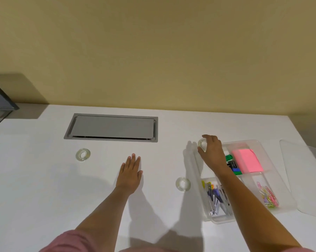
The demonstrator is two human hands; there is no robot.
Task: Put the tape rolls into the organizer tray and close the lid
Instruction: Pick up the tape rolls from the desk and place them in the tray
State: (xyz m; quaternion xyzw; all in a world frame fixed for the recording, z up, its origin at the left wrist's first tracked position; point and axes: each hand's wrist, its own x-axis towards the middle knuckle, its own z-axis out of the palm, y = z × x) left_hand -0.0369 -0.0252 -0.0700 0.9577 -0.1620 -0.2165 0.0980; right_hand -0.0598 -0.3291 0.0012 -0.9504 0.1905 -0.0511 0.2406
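Note:
My right hand (212, 153) holds a clear tape roll (202, 143) between thumb and fingers, over the far left corner of the clear organizer tray (196, 160). A second clear tape roll (83, 154) lies flat on the white desk at the left. A third tape roll (183, 184) lies flat just left of the tray. My left hand (130, 174) rests flat on the desk, fingers together, holding nothing. The clear lid (302, 171) lies on the desk right of the tray.
The tray holds pink sticky notes (247, 160), coloured markers (233, 164), paper clips (268, 195) and metal clips (215, 199). A grey cable hatch (113, 127) is set into the desk at the back. A dark stand (0, 100) sits far left. A yellow wall rises behind.

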